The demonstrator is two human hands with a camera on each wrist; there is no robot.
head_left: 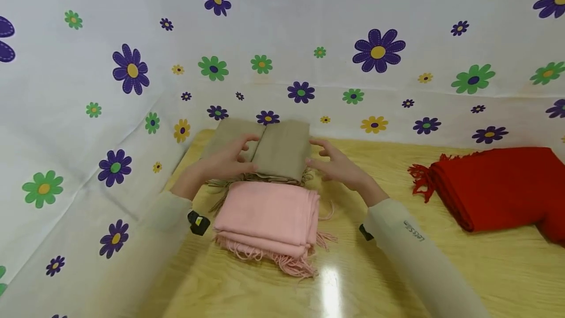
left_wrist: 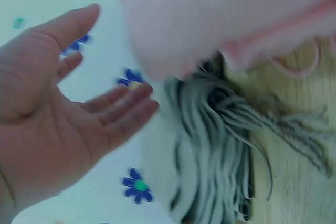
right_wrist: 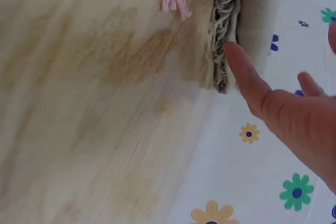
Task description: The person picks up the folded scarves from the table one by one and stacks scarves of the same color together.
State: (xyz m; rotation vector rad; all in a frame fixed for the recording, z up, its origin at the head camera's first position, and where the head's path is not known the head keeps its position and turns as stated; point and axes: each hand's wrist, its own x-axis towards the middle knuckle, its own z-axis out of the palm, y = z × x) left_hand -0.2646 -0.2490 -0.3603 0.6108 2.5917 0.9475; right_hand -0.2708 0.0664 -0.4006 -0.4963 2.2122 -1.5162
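Note:
A folded beige scarf (head_left: pixel 280 150) lies at the far side of the wooden table (head_left: pixel 397 269); its fringe (left_wrist: pixel 210 145) shows below a folded pink scarf (head_left: pixel 269 215) that lies nearer me. My left hand (head_left: pixel 227 160) is at the beige scarf's left part with its fingers over the top; the left wrist view shows that hand (left_wrist: pixel 68 103) with palm open and fingers straight. My right hand (head_left: pixel 337 165) is spread at the scarf's right edge. In the right wrist view, one finger (right_wrist: pixel 241 69) touches the beige scarf's edge (right_wrist: pixel 223 51).
A folded red scarf (head_left: pixel 499 185) with fringe lies at the table's right. A white cloth with printed flowers (head_left: pixel 309 38) covers the wall behind and to the left. Small black wrist devices (head_left: pixel 198 222) sit on both sleeves.

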